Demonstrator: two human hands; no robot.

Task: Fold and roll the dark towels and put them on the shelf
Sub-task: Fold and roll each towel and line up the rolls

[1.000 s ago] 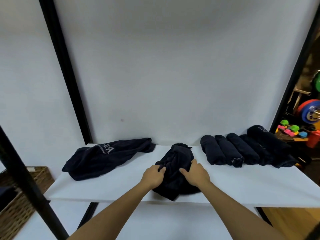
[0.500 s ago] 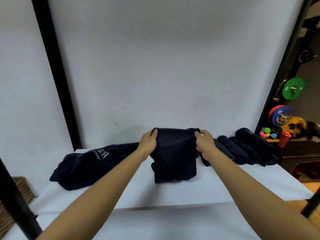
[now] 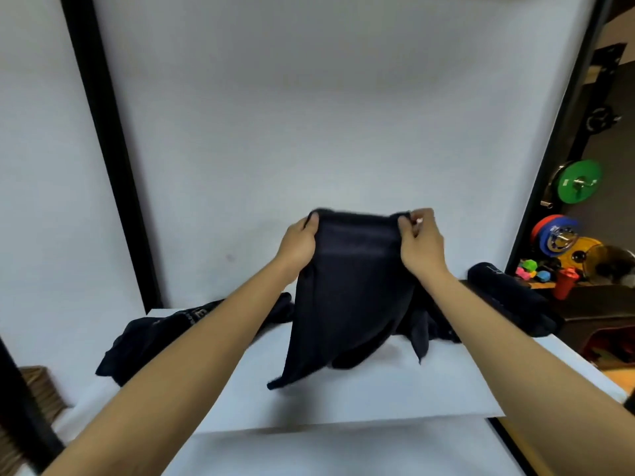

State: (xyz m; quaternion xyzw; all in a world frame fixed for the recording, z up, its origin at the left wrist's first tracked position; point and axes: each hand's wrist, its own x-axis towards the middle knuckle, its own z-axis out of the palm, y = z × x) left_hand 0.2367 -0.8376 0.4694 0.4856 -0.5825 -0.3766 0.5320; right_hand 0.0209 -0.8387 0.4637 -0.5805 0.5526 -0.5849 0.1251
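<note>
A white backdrop (image 3: 309, 115) fills most of the view, framed by a black post (image 3: 113, 159) on the left and another black post (image 3: 563, 132) on the right. Below it runs the white shelf (image 3: 343, 396), its front edge nearest the person.

Both bare arms reach forward over the front edge of the shelf. Between the two hands hangs the towel (image 3: 347, 297), dark and lifted above the middle of the shelf. Its top edge is stretched level between the hands, and the cloth falls from there in loose folds; its lowest corner hangs just above or on the shelf surface, and which of the two is not clear.

A second towel (image 3: 144, 341) lies crumpled near the left end of the shelf, toward the back edge, with pale lettering partly hidden behind the left forearm. At the right end of the shelf lie the rolls (image 3: 508, 297), dark towels rolled up and set side by side, partly hidden by the right forearm.

Beyond the right post stand a green plate (image 3: 579, 182), a red and blue plate (image 3: 555, 233) and a red cup (image 3: 567, 282). A basket (image 3: 41, 389) shows at the lower left, below the shelf.

The left hand (image 3: 297, 243) grips the left top corner of the towel, fingers curled round the cloth. The right hand (image 3: 421, 240) pinches the right top corner between thumb and fingers.
</note>
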